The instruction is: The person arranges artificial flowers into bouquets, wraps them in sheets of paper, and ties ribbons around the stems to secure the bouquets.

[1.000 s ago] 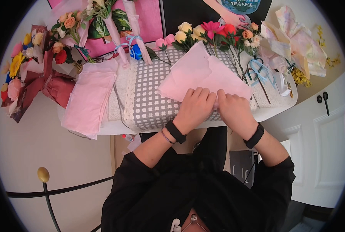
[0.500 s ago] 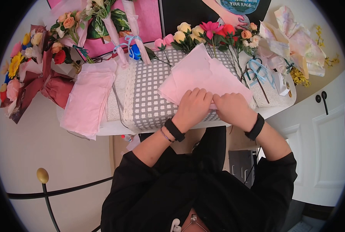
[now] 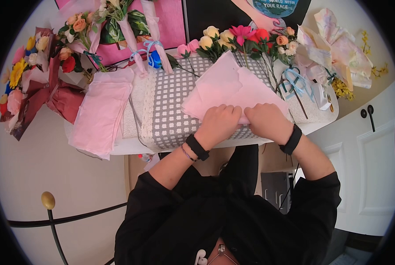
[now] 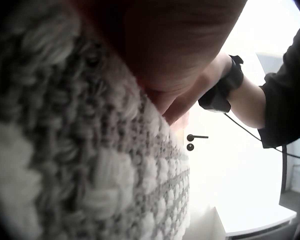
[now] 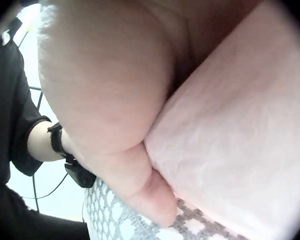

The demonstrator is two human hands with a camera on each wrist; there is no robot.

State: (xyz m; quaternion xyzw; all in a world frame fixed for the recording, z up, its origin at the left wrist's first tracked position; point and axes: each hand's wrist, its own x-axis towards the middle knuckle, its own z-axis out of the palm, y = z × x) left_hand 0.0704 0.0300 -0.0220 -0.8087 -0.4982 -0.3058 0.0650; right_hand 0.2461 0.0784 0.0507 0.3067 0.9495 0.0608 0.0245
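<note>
A sheet of pink wrapping paper [image 3: 226, 84], its far edges meeting in a point, lies over a grey-and-white checked cloth [image 3: 173, 115]. Along its near edge my left hand [image 3: 220, 126] grips the paper with curled fingers. Close beside it, my right hand [image 3: 270, 121] pinches the same edge; in the right wrist view the thumb [image 5: 157, 200] lies against the pink sheet. The left wrist view shows the palm low over the knit cloth [image 4: 105, 175], the fingertips hidden. Under the hands, the paper's near edge is mostly covered.
Loose flowers [image 3: 224, 37] lie behind the paper. A stack of pink sheets [image 3: 102, 110] hangs over the table's front edge at left. Wrapped bouquets stand at both sides, one in dark red paper [image 3: 58, 95]. Blue ribbon [image 3: 293, 84] and a white box [image 3: 323, 99] lie at right.
My two hands have shifted slightly along the paper's near edge, with the left lower and a little nearer my body. The near edge looks rolled or folded a little; the rest stays put.
</note>
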